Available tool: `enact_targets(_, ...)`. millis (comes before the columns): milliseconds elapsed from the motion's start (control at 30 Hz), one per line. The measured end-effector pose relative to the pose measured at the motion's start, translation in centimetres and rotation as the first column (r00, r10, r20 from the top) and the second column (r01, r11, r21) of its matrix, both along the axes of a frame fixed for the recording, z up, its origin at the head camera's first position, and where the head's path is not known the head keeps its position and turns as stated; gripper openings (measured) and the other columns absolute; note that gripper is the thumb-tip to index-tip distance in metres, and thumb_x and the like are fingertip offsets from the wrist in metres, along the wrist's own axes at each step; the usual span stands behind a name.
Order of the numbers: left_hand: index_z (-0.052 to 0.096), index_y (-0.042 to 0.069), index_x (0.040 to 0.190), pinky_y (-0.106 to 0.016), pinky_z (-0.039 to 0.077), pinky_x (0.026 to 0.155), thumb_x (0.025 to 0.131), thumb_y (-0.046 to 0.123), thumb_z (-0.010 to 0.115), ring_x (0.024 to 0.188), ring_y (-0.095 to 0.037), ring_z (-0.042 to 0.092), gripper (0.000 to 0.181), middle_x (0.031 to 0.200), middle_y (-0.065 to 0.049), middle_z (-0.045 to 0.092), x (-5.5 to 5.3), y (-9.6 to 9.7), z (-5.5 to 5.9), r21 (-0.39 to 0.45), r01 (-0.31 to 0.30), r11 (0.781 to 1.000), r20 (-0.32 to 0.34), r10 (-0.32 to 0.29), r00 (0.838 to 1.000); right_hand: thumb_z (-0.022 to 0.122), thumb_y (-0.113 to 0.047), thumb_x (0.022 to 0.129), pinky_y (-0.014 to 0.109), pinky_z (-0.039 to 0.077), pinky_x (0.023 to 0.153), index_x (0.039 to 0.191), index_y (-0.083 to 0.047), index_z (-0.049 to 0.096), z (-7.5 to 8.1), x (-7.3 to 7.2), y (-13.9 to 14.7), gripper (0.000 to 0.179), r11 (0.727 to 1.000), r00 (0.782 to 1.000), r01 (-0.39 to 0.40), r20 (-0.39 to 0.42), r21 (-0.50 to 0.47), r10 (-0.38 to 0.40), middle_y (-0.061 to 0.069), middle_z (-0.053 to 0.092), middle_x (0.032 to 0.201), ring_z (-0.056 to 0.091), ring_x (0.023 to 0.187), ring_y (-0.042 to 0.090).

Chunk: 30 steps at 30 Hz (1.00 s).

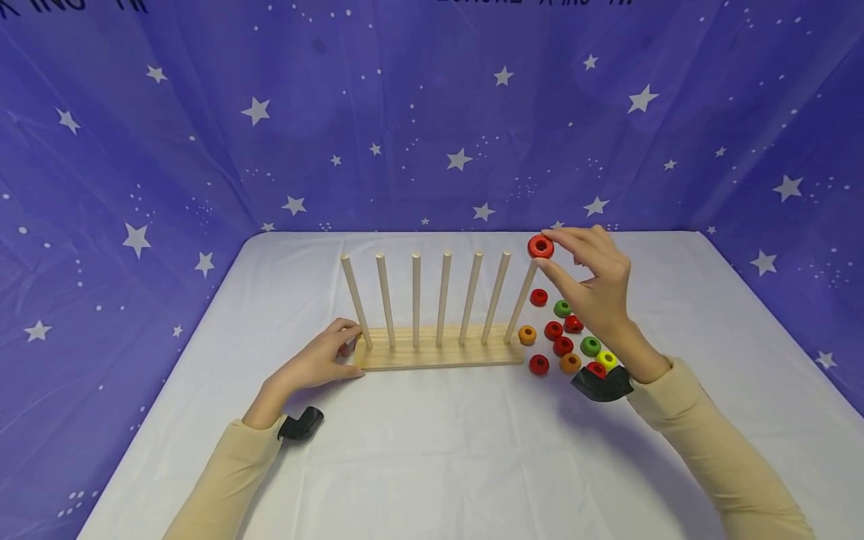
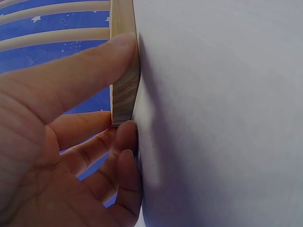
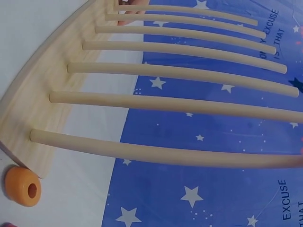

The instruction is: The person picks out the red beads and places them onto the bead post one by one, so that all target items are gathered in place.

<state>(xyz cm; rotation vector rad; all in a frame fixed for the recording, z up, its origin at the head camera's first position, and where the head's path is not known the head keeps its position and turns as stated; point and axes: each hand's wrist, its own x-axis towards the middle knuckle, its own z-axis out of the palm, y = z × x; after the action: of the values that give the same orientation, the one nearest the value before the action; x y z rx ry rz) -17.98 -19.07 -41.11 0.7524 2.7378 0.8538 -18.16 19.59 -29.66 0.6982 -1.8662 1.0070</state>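
A wooden peg rack (image 1: 439,352) with a row of several upright pegs stands on the table. My left hand (image 1: 324,356) grips the rack's left end; in the left wrist view its thumb (image 2: 94,66) lies along the front edge of the base (image 2: 125,94), with the other fingers at the end. My right hand (image 1: 597,281) pinches a red bead (image 1: 541,247) between thumb and fingers, right at the tip of the rightmost peg (image 1: 523,304). Whether the peg has entered the bead's hole, I cannot tell. This peg (image 3: 156,153) looks bare along its shaft in the right wrist view.
Loose beads lie right of the rack under my right forearm: several red (image 1: 563,346), two green (image 1: 590,346), a yellow (image 1: 607,360) and two orange. One orange bead (image 1: 527,335) sits beside the base's right end. A blue star-printed cloth (image 1: 432,112) hangs behind the white table (image 1: 432,450).
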Motion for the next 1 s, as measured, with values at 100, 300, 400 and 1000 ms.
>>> enact_targets(100, 0.043, -0.008, 0.134, -0.024, 0.040, 0.073, 0.077, 0.022, 0.075, 0.089, -0.015, 0.049, 0.072, 0.124, -0.014, 0.046, 0.00, 0.00, -0.07, 0.001, 0.002, 1.000, -0.002, -0.002, 1.000, 0.072, -0.032, 0.082, 0.015, 0.029, 0.069, 0.101, 0.003, 0.070, -0.09, -0.05, 0.04, 0.040, 1.000, 1.000, 0.002, 0.012, 0.002, -0.002, 0.023, 0.068, 0.095, 0.040, 0.072, 0.012)
enact_targets(300, 0.045, -0.007, 0.133, -0.024, 0.040, 0.073, 0.077, 0.021, 0.076, 0.088, -0.015, 0.049, 0.070, 0.122, -0.013, 0.047, -0.06, 0.07, -0.10, 0.010, 0.005, 1.000, -0.015, -0.005, 1.000, 0.075, -0.022, 0.079, 0.016, 0.028, 0.068, 0.100, 0.003, 0.071, -0.24, -0.06, 0.12, 0.033, 1.000, 0.999, 0.009, 0.038, -0.016, -0.009, 0.023, 0.068, 0.093, 0.038, 0.070, 0.014)
enact_targets(400, 0.046, -0.006, 0.133, -0.024, 0.040, 0.073, 0.077, 0.020, 0.076, 0.088, -0.015, 0.048, 0.069, 0.121, -0.013, 0.047, -0.10, 0.12, -0.08, 0.011, 0.005, 1.000, -0.018, -0.004, 1.000, 0.077, -0.018, 0.077, 0.016, 0.027, 0.067, 0.100, 0.003, 0.071, -0.33, -0.05, 0.17, 0.031, 1.000, 0.999, 0.018, 0.051, -0.023, -0.017, 0.022, 0.068, 0.091, 0.037, 0.069, 0.011)
enact_targets(1000, 0.044, -0.007, 0.134, -0.024, 0.040, 0.073, 0.077, 0.020, 0.076, 0.088, -0.015, 0.049, 0.070, 0.123, -0.014, 0.046, -0.01, 0.09, 0.01, 0.001, 0.007, 1.000, -0.016, -0.007, 1.000, 0.079, 0.001, 0.067, 0.020, 0.029, 0.061, 0.097, 0.002, 0.072, -0.91, -0.01, 0.18, 0.031, 0.999, 0.994, 0.034, 0.109, -0.016, -0.032, 0.019, 0.068, 0.086, 0.038, 0.066, 0.015)
